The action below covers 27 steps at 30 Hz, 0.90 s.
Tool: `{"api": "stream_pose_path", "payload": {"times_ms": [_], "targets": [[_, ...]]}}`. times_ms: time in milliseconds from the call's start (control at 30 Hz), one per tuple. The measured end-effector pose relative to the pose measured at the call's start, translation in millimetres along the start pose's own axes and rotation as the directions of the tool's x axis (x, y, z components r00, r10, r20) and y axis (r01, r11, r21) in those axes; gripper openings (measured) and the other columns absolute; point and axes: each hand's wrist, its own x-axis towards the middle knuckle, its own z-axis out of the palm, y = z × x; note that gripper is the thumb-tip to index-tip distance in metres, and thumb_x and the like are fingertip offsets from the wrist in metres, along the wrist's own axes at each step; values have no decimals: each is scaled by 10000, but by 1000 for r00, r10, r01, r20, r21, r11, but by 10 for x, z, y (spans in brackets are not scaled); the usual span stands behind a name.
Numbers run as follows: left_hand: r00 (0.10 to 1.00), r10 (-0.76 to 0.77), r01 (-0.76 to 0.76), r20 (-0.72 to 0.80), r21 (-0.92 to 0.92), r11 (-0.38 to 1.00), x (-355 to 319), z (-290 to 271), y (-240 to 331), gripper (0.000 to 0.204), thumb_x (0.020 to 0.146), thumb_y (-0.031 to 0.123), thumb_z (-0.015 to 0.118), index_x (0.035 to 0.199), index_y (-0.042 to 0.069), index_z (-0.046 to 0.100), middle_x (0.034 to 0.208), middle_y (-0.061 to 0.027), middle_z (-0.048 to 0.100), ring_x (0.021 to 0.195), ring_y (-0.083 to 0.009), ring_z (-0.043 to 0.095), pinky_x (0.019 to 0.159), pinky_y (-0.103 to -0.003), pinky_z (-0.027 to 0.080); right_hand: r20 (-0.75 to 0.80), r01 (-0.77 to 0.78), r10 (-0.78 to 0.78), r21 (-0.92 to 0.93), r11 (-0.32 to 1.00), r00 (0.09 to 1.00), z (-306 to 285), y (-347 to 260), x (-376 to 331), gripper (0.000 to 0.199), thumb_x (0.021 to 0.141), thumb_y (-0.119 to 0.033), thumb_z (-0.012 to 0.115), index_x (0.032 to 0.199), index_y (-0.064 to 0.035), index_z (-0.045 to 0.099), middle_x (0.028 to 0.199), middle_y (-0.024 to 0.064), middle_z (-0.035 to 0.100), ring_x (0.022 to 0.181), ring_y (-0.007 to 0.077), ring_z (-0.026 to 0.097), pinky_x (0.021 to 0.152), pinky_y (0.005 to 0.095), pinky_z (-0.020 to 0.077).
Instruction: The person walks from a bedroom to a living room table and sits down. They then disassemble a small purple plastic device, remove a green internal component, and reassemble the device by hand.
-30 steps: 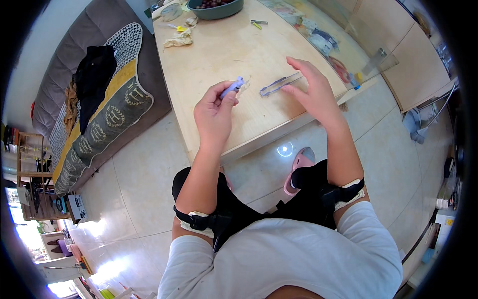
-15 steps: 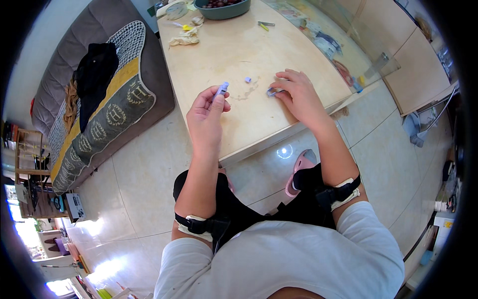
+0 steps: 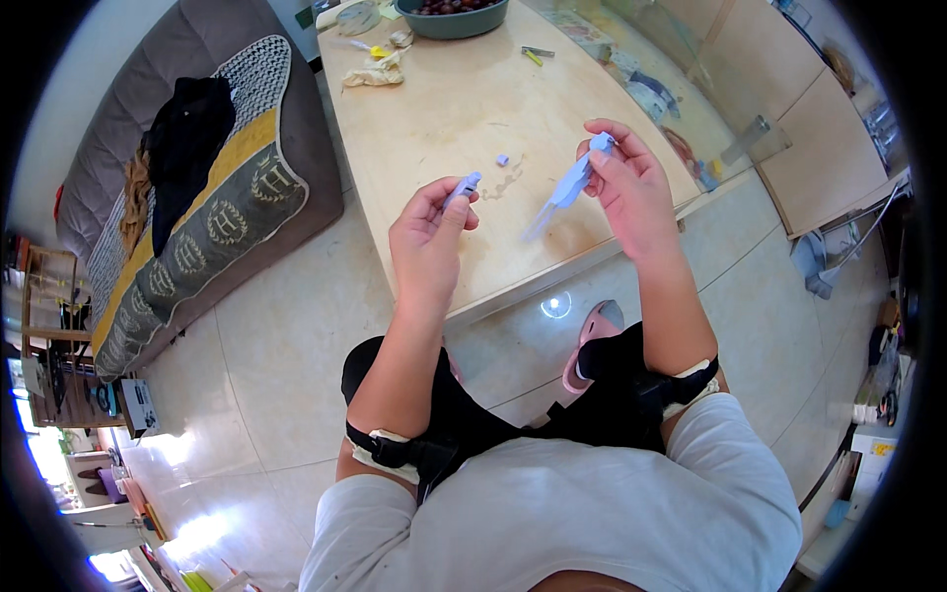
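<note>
My left hand (image 3: 429,232) is raised over the near edge of the pale wooden table (image 3: 454,89), pinching a small light-blue piece (image 3: 462,186) between thumb and fingertips. My right hand (image 3: 631,187) is also lifted, gripping the upper end of a long light-blue plastic part (image 3: 567,187) that hangs down and to the left. The two hands are apart, with a gap between the pieces. A tiny light-blue bit (image 3: 502,159) lies on the tabletop between them, beside some faint small scraps.
A green bowl of dark fruit (image 3: 452,12), crumpled paper (image 3: 375,69) and small items lie at the table's far end. A grey sofa (image 3: 187,197) with a patterned throw and dark clothes stands left. A pink slipper (image 3: 590,340) is on the tiled floor under the table edge.
My right hand has picked the long blue part off the table and lifted it. My left hand, still pinching its small piece, has risen and come nearer too.
</note>
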Motion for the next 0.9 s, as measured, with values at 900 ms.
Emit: {"api": "stream_pose_path", "payload": {"times_ms": [900], "targets": [[972, 188, -221, 140, 287, 932, -141, 273, 82, 193, 826, -17, 565, 1018, -37, 572, 904, -97, 624, 794, -123, 592, 719, -232, 483, 168, 115, -55, -369, 922, 984, 251, 195, -209, 160, 789, -93, 638, 933, -49, 583, 623, -67, 431, 533, 19, 332, 480, 179, 282]]}}
